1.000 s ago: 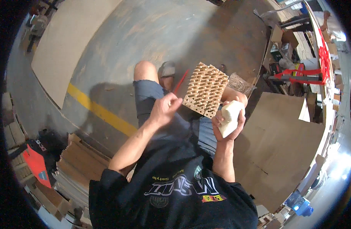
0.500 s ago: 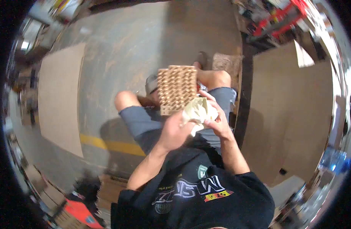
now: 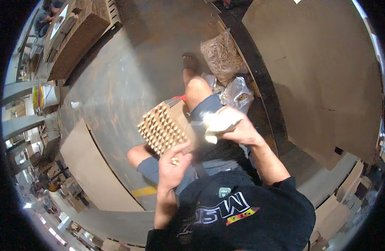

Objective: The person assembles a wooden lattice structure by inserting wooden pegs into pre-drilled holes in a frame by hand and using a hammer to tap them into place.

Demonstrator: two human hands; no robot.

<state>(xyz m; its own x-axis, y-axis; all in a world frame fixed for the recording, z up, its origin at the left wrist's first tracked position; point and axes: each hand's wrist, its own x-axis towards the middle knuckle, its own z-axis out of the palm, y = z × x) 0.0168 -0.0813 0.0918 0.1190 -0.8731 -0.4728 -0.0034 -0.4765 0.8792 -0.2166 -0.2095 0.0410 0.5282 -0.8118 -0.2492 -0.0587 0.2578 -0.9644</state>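
In front of my knees is a wooden block [image 3: 161, 129] with several rows of short pale dowels standing out of it. My left hand [image 3: 169, 171] is at its near edge, fingers curled, with a few small dowels [image 3: 175, 161] lying between thumb and fingers. To the right, over my lap, my right hand [image 3: 244, 129] grips a crumpled cream-coloured bag [image 3: 226, 121]. Its left part is blurred by glare and motion, and its contents are hidden.
A large clear bag of dowels [image 3: 224, 54] lies on the floor beyond my right knee, with a smaller plastic bag [image 3: 237, 94] nearer. A wide brown board [image 3: 318, 83] fills the right side. Another board [image 3: 96, 167] lies at left; stacked timber [image 3: 81, 37] stands far left.
My left hand has come away from the cream bag and moved left to the dowelled block, with small dowels in it. The right hand keeps the bag. The view has turned.
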